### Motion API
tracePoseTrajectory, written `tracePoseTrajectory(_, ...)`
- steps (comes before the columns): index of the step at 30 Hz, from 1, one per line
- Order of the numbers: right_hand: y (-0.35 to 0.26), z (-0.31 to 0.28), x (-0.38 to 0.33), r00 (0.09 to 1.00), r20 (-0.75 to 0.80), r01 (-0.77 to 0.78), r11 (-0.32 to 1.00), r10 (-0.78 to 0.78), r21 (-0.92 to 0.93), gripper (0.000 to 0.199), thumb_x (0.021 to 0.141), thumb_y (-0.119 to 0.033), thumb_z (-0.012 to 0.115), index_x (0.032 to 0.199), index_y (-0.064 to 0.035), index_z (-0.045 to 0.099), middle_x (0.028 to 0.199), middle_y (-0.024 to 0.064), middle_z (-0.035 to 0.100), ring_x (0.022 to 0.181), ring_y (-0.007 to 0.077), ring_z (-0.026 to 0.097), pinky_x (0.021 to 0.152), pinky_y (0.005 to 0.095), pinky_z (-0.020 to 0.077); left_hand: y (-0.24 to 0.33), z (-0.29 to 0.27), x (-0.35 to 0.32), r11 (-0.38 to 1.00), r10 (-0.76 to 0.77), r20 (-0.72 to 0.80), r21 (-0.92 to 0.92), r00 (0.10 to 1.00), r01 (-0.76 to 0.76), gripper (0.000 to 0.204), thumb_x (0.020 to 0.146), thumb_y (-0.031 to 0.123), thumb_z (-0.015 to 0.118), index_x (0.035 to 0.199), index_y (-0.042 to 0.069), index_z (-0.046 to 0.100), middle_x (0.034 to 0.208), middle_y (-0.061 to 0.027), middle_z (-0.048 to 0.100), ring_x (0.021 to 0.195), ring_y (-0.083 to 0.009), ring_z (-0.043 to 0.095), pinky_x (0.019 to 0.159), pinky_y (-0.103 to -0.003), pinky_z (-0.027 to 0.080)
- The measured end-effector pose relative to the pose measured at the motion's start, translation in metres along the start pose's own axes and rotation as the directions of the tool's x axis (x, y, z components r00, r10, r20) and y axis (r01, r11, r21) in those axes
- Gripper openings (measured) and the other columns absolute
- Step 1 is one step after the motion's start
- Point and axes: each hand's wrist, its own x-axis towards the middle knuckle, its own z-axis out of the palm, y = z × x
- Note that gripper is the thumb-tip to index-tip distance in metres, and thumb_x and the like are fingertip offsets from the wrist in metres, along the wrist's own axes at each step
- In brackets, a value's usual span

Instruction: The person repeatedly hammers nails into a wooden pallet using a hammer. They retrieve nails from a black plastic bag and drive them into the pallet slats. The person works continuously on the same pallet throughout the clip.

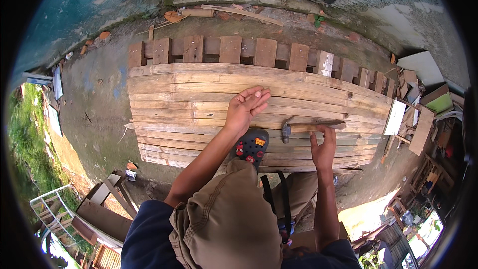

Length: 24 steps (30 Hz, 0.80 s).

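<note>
We crouch over a slatted wooden panel [199, 94] laid on the dirt yard; our left hand [245, 107] pinches what seems a nail, too small to confirm; our right hand [322, 145] rests with fingers loosely spread beside the hammer [308, 126] lying on the boards; nailing looks under way, and the next move likely calls for gripping that handle.

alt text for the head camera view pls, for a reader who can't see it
A person crouches over a wooden plank panel on the ground, left hand pinching something small against a plank, right hand resting by the handle of a hammer lying on the boards. One foot in a dark clog stands on the panel.
</note>
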Motion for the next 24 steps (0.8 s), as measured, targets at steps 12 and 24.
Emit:
tracePoseTrajectory(12,0.011,-0.015,0.056,0.729,0.676,0.163,0.986,-0.105,-0.024,0.041,0.081,-0.023,0.084,0.111,-0.0082,0.060,0.111,0.0136,0.063,0.104,0.0395,0.061,0.090,0.0489,0.0469,0.032,-0.033,-0.002,0.971,0.238,-0.151,0.050,0.960,-0.233,0.034,0.107,0.024,0.056,0.126,-0.004,0.064,0.088,0.0002,0.061,0.070,-0.0093,0.054,0.065,-0.026,0.047)
tracePoseTrajectory(24,-0.047,0.008,0.116,0.782,0.563,0.201,0.963,-0.268,0.179,0.038,0.084,-0.018,0.086,0.104,-0.0028,0.057,0.098,0.0170,0.067,0.089,0.0363,0.067,0.080,0.0417,0.0539,0.086,-0.085,-0.013,0.865,0.478,-0.371,0.044,0.796,-0.499,0.035,0.104,-0.001,0.050,0.137,-0.013,0.048,0.120,-0.0193,0.064,0.108,-0.0250,0.067,0.097,-0.034,0.057)
